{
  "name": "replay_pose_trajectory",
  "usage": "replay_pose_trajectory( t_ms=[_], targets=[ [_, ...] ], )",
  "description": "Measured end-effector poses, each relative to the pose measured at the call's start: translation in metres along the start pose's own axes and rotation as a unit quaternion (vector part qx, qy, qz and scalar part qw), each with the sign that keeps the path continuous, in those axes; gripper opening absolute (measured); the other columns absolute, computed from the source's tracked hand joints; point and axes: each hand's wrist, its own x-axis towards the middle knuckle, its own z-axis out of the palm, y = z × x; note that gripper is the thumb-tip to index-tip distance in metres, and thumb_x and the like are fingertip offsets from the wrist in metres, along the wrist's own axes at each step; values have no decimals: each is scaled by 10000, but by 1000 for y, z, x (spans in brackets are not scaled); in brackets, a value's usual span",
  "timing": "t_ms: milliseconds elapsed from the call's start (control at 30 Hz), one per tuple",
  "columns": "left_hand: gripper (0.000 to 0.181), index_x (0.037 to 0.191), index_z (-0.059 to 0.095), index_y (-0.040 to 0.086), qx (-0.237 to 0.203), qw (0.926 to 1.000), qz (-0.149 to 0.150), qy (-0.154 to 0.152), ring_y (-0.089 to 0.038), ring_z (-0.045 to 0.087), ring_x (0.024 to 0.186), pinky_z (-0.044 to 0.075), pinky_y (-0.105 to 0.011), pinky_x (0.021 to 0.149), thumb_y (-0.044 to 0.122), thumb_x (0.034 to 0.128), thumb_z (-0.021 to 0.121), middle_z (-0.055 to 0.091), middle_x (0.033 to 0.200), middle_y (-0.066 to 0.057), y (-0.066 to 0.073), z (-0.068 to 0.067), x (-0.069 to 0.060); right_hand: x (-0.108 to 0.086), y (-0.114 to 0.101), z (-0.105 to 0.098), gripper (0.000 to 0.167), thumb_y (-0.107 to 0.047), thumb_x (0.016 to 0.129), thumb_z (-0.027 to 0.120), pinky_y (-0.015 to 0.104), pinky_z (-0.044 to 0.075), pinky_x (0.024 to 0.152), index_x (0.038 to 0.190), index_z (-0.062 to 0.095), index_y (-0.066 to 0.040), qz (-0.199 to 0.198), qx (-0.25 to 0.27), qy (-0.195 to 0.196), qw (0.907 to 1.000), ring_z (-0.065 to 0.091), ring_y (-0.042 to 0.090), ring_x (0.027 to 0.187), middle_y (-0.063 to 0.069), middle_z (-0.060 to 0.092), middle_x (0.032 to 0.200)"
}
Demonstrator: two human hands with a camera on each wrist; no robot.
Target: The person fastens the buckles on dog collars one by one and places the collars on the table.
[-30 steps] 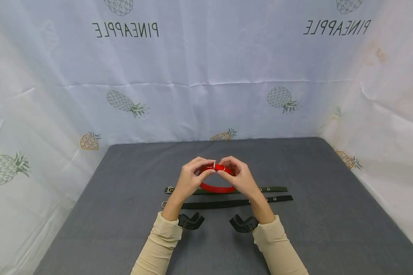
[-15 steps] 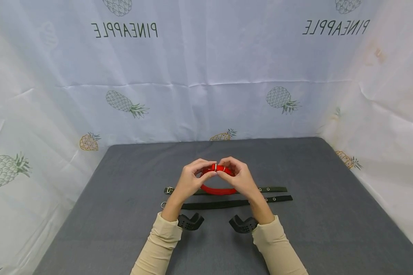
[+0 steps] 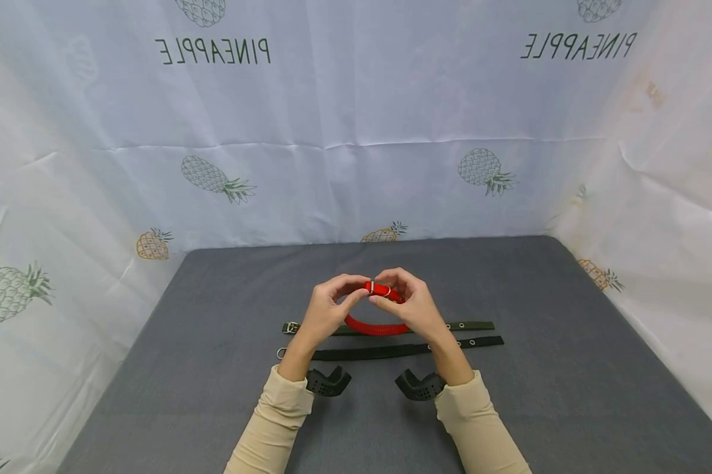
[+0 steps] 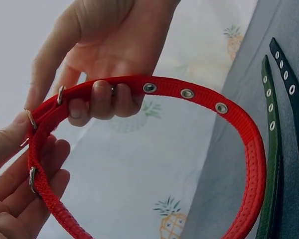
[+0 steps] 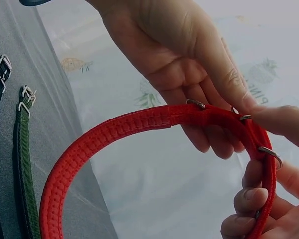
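A red collar (image 3: 377, 328), bent into a loop, is held above the table by both hands. The left hand (image 3: 326, 308) pinches it beside its metal buckle, thumb and fingers at the top of the loop. With curled fingers, the right hand (image 3: 414, 304) grips the strap just right of the buckle, near a metal ring. In the left wrist view, eyelets show along the red strap (image 4: 188, 93). The right wrist view shows the padded, stitched part of the collar (image 5: 104, 134) and the left hand (image 5: 174, 55) around the buckle end.
A green collar (image 3: 477, 326) and a black collar (image 3: 385, 352) lie stretched out side by side on the grey table (image 3: 226, 395), below the hands. Behind stands a white curtain (image 3: 356, 197) with pineapple prints. Black devices (image 3: 329, 382) are worn on both wrists.
The buckle has shifted slightly to the right, and more of it shows between the fingertips. The left fingertips have moved a little apart from the right ones. Both hands still hold the red collar.
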Motion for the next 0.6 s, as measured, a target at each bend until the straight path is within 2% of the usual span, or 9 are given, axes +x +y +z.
replay_pose_trajectory(
  t_ms=[67, 233, 300, 433, 600],
  targets=[
    [230, 1110, 669, -32, 4, 9999, 107, 27, -301, 676, 972, 538, -190, 899, 25, 888, 650, 691, 1060, -209, 0, 0, 0, 0, 0, 0, 337, -32, 853, 705, 197, 496, 639, 1169, 595, 14, 20, 8, -22, 10000, 545, 33, 685, 155, 612, 909],
    [203, 1072, 679, -43, -95, 9992, 357, 118, -261, 657, 971, 555, -244, 904, 18, 880, 655, 672, 1050, -210, -1, 1, 1, 0, 0, 1, 337, -55, 864, 702, 202, 430, 562, 1189, 627, -6, -31, -87, -32, 10000, 451, 53, 583, -27, 552, 771],
    [194, 1057, 686, -46, -99, 9989, 425, 174, -250, 642, 976, 554, -258, 916, 7, 872, 661, 658, 1045, -207, -1, 1, 1, 0, 0, 1, 331, -54, 863, 702, 202, 406, 547, 1184, 636, -1, -61, -125, -20, 9999, 425, 56, 570, -9, 563, 770],
    [188, 1035, 707, -45, 25, 9981, 544, 277, -261, 620, 960, 550, -235, 914, -14, 852, 678, 648, 1021, -192, -1, 1, 1, 0, 0, 2, 305, -40, 867, 692, 204, 371, 522, 1162, 651, 21, -62, -105, -22, 9999, 400, 40, 553, 95, 628, 880],
    [183, 1018, 721, -25, 187, 9971, 653, 334, -258, 619, 938, 579, -337, 853, -22, 838, 690, 660, 1003, -174, -1, 1, 1, 0, 2, 3, 299, -38, 875, 681, 202, 386, 531, 1157, 636, 50, -112, -50, -73, 9999, 438, 31, 579, 246, 630, 996]
  ],
)
